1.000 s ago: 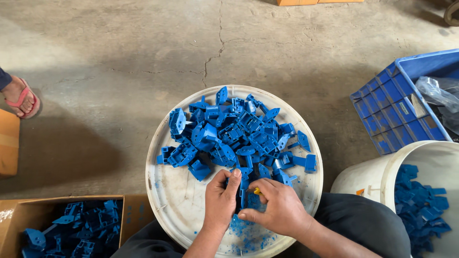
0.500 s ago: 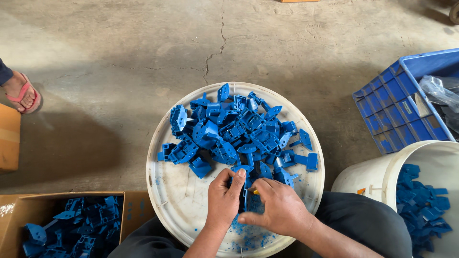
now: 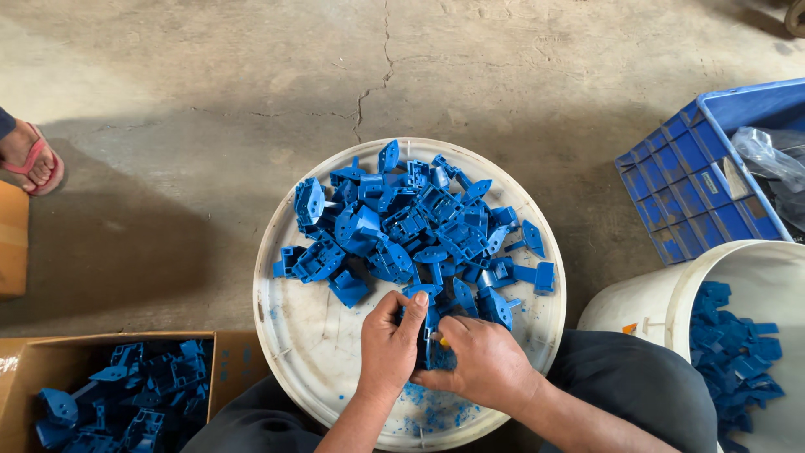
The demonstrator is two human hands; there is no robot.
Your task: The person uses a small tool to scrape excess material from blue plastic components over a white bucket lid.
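A heap of several blue plastic parts (image 3: 411,226) lies on a round white tray (image 3: 302,335) on the concrete floor. At the tray's near edge my left hand (image 3: 390,344) and my right hand (image 3: 482,361) both grip one blue plastic part (image 3: 428,335) between them. A small orange-tipped object shows by my right thumb; what it is I cannot tell. Blue shavings (image 3: 432,411) lie on the tray under my hands.
A cardboard box (image 3: 33,361) of blue parts sits at lower left. A white bucket (image 3: 755,268) holding more blue parts stands at lower right, a blue crate (image 3: 696,168) behind it. Another person's sandalled foot (image 3: 29,159) is at the left edge.
My hands stay at the tray's near edge on the same part; the fingers shift slightly. The heap has not moved.
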